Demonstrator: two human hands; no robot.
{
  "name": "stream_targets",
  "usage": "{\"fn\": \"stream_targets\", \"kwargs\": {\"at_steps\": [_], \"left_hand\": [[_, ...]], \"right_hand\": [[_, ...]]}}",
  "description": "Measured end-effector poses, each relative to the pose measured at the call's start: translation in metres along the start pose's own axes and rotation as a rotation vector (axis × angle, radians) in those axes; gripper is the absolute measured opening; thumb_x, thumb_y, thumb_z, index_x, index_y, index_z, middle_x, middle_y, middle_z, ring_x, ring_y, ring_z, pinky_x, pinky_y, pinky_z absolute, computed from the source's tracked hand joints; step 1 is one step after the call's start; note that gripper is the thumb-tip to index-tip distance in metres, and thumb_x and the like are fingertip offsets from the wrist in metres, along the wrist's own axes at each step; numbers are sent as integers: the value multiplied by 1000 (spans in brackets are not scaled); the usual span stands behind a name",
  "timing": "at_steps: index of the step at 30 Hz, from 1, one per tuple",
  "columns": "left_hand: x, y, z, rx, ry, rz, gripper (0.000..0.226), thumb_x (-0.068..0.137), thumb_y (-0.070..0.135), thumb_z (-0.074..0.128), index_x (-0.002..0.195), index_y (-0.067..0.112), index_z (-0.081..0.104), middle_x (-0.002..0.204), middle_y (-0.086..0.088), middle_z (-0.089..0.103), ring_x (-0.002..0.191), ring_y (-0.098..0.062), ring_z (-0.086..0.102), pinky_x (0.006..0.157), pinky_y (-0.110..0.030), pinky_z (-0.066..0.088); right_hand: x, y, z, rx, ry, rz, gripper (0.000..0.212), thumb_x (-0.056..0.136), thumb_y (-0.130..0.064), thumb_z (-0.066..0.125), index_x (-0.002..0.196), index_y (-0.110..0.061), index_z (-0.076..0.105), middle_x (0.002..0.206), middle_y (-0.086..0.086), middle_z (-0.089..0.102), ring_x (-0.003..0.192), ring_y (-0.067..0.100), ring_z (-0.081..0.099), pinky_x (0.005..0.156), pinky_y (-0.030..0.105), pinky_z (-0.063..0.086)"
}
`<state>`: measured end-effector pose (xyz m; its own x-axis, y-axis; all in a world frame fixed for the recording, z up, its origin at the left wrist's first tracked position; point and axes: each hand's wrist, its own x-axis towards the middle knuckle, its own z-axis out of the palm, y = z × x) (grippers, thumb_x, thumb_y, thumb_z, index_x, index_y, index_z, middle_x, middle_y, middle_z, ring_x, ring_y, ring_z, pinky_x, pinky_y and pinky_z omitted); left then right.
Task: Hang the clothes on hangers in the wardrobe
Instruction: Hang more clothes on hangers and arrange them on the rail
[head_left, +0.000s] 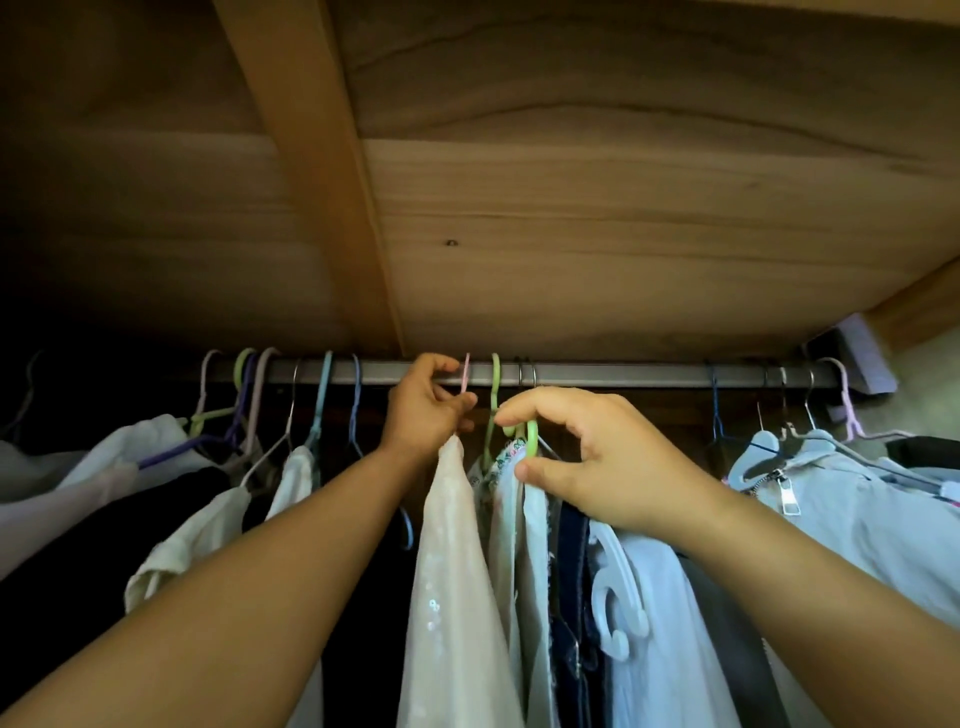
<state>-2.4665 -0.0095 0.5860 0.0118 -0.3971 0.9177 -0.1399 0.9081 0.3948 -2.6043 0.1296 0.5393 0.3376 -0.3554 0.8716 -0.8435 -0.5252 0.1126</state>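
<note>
A broad wooden shelf (597, 208) with flowing grain and a lighter cross plank spans the top of the wardrobe, and just under it a flat grey metal rail (597, 373) runs level from left to right. Clothes hang along it: dark and cream pieces at the left, a pale grey zipped jacket (831, 499) at the right, and in the middle a long cream dress (457, 597), smooth and faintly glittering with small sequins, its length falling straight down from the rail. The dress hangs from a thin pink hanger (466, 375) whose hook sits over the rail, neck pointing up. The left hand (423, 410) has its fingers curled round that hanger's neck just below the rail, gripping it. The right hand (587, 462) pinches the rounded green hanger (531, 435) next to it between thumb and forefinger, beside a floral-trimmed garment (506, 457).
</note>
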Motion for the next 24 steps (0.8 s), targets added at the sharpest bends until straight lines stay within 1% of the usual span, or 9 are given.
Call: {"fn": "stream_targets", "kwargs": {"at_steps": [2,4,7,11,16,18,21,22,24], "left_hand": [[3,-2,-2,90,-15,19,31,86,7,65,114,15,55,70,-13,63,56,-14,64,50,-19,47],[3,-1,-5,181,-40,53,32,85,13,68,115,19,59,65,-3,63,61,-16,65,59,-23,50],[-2,6,-11,251,-60,42,34,82,22,71,115,20,63,73,-1,66,75,-18,66,77,-32,52],[-16,19,-27,324,-34,-9,29,82,22,72,109,16,66,86,-1,65,91,-20,64,85,-32,50],[-79,47,-53,460,40,41,19,87,25,65,106,23,68,88,8,66,89,-13,63,85,-32,52],[-117,56,-61,465,68,62,16,89,26,62,104,28,67,86,14,64,82,-6,61,80,-30,53],[-181,62,-74,432,109,60,13,88,25,62,98,32,67,81,16,63,74,-2,60,73,-31,54],[-206,64,-80,434,119,50,12,87,25,63,96,32,68,80,15,63,73,-3,60,70,-28,54],[-256,67,-94,451,105,15,9,86,27,64,92,32,69,79,15,64,71,-4,60,64,-22,51]], "right_hand": [[-3,4,1,91,15,43,40,81,-22,71,114,-41,58,118,-22,57,108,5,56,92,19,43],[-4,7,2,148,30,63,41,80,-20,73,112,-42,59,117,-22,58,110,-5,51,89,10,38],[-5,8,1,182,59,72,40,78,-17,74,109,-38,62,109,-19,63,99,-6,54,87,15,42],[-9,6,-3,214,96,87,39,79,-15,73,110,-36,63,107,-17,65,97,-8,57,84,12,40],[-32,-13,-15,277,205,82,37,78,-11,74,108,-30,64,108,-14,65,104,4,59,97,31,46],[-49,-26,-14,240,270,23,32,79,-11,72,106,-28,66,104,-17,63,102,3,58,94,26,46],[-82,-49,-3,206,306,-75,24,82,-19,68,104,-28,65,98,-29,55,98,-4,52,87,8,40],[-94,-57,3,210,314,-107,22,82,-23,66,103,-28,65,96,-30,54,97,-4,52,87,12,40],[-118,-75,18,202,342,-169,21,80,-28,61,100,-25,67,94,-24,56,96,1,53,92,31,41]]}}
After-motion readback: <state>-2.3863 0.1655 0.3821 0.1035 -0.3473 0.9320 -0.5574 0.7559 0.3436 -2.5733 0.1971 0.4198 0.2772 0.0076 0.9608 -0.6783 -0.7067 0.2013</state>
